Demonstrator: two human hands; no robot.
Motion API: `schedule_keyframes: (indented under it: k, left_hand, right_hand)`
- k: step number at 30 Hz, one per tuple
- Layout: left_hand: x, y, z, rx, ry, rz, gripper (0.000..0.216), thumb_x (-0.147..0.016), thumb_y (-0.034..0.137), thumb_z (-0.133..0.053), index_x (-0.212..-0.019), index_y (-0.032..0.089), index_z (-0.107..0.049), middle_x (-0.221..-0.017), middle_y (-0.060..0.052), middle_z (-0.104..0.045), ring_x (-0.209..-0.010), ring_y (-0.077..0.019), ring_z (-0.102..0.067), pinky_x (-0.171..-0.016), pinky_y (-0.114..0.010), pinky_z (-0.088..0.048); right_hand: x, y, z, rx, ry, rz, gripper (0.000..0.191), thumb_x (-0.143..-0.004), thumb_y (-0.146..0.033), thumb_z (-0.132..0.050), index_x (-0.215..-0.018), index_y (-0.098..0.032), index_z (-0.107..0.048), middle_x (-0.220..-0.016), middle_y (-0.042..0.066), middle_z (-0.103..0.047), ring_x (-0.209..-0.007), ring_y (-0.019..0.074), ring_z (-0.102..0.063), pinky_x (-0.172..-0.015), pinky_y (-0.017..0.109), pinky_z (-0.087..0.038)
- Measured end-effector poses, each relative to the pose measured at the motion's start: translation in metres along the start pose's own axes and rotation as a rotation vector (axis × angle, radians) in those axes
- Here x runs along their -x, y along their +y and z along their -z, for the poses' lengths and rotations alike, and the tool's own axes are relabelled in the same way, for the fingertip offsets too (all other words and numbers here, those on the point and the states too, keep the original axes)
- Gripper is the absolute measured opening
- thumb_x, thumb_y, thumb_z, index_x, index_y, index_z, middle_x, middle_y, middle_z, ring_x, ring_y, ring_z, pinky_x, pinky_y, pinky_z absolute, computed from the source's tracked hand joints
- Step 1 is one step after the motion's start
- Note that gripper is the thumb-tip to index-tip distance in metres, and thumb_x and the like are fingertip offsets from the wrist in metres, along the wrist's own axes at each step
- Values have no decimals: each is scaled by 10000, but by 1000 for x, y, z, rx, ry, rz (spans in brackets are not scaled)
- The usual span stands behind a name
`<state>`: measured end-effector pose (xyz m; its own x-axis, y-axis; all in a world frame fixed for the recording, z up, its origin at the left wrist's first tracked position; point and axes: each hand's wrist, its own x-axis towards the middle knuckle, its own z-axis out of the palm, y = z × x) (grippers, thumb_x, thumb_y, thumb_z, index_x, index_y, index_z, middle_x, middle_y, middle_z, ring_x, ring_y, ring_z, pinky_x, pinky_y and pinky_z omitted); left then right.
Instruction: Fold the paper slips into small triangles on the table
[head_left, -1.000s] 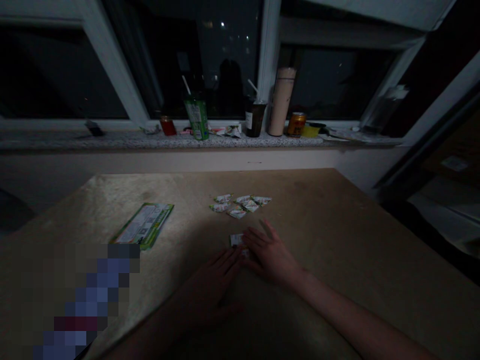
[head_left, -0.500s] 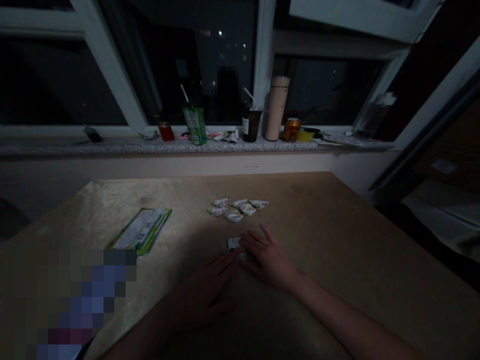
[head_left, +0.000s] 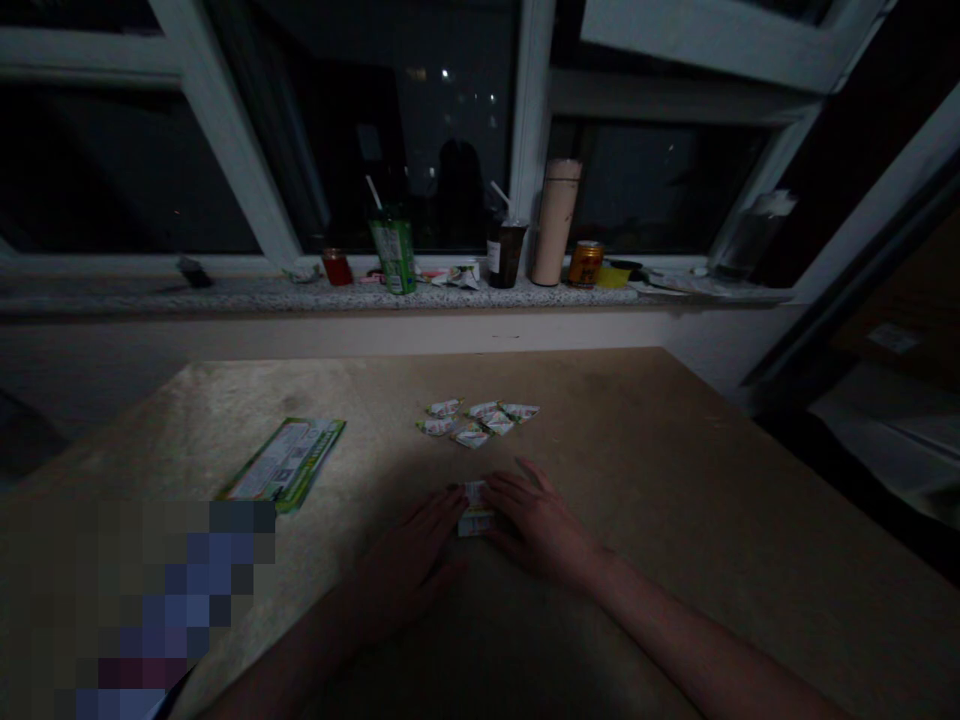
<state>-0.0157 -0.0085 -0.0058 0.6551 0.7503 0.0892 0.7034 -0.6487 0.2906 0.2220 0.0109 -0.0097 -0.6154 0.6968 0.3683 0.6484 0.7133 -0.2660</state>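
Left hand (head_left: pixel 412 543), right hand (head_left: pixel 538 512) palms down, fingers extended.

On the broad tan desk (head_left: pixel 637 450), a small pale rectangular printed piece (head_left: pixel 474 524) lies below frame centre, between the left fingers (head_left: pixel 441 508) and right fingers (head_left: pixel 510 489). Behind it lie six small white-and-green triangular pieces (head_left: pixel 496 423); leftward, a flat green-edged rectangular package (head_left: pixel 285 462). A speckled stone sill (head_left: pixel 315 297) runs behind.
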Motion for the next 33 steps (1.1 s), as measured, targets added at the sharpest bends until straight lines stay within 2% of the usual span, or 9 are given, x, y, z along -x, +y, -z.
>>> schedule_keyframes:
  k: [4, 6, 12, 15, 19, 22, 24, 27, 33]
  left_hand:
    - [1, 1, -1, -5, 16, -30, 592, -949, 404, -404, -1469, 213, -195, -1505, -74, -275, -1363, -244, -266, -1109, -420, -255]
    - [1, 0, -2, -10, 11, -40, 596, -948, 408, -407, -1471, 218, -191, -1511, -68, -261, -1368, -243, -254, -1112, -421, -247]
    - [1, -1, -2, -20, 10, -37, 591, -948, 422, -405, -1464, 203, -217, -1507, -77, -270, -1366, -251, -257, -1109, -427, -254]
    - [1, 1, 0, -12, 11, -38, 579, -953, 420, -393, -1464, 209, -219, -1504, -74, -277, -1360, -251, -272, -1107, -426, -257]
    - [0, 1, 1, -17, 0, -45, 569, -963, 398, -377, -1472, 223, -190, -1513, -66, -255, -1366, -246, -257, -1111, -423, -248]
    - [0, 1, 0, -38, -10, -35, 562, -963, 413, -377, -1467, 228, -211, -1517, -62, -245, -1369, -254, -247, -1107, -437, -251]
    - [0, 1, -1, -54, -9, -39, 559, -962, 417, -381, -1466, 236, -217, -1512, -63, -257, -1367, -260, -249, -1100, -447, -262]
    - [0, 1, 0, -76, -8, -58, 558, -959, 407, -396, -1467, 273, -207, -1509, -55, -264, -1362, -272, -252, -1091, -472, -266]
    - [1, 3, 4, -59, -25, -148, 591, -936, 424, -445, -1464, 309, -207, -1537, -39, -173, -1371, -308, -213, -1092, -507, -240]
  right_hand:
    - [-5, -7, 0, 12, 14, -32, 558, -795, -493, -599, -1248, -182, -509, -1234, 103, -583, -1191, 239, -477, -1127, 484, -148]
    - [-9, -12, -2, 45, 33, -51, 570, -761, -517, -625, -1211, -180, -532, -1196, 103, -598, -1152, 254, -492, -1116, 487, -169]
    - [-12, -17, -10, 70, 65, -59, 317, -834, -399, -579, -1071, -189, -587, -1000, 77, -657, -974, 230, -568, -1039, 444, -310]
    - [-11, -16, -8, 94, 110, -38, 288, -837, -375, -581, -1048, -179, -599, -935, 74, -664, -922, 224, -577, -1008, 423, -349]
    - [-9, -13, -4, 181, 172, 35, 280, -877, -232, -502, -1133, -151, -580, -853, 78, -669, -826, 206, -585, -958, 395, -389]
    - [-5, -7, 0, 171, 198, 31, 321, -848, -150, -494, -1159, -145, -574, -798, 72, -666, -788, 202, -587, -941, 388, -398]
    - [-3, -3, 3, 97, 210, -31, 384, -819, -120, -511, -1200, -146, -553, -828, 74, -674, -820, 205, -592, -924, 382, -410]
    - [-1, 3, 3, -68, 221, -217, 435, -783, -80, -512, -1208, -156, -560, -913, 81, -688, -880, 213, -601, -872, 372, -439]
    - [-2, 15, -10, -385, 274, -466, 322, -795, -149, -518, -1086, -198, -648, -978, 67, -694, -932, 230, -603, -858, 379, -451]
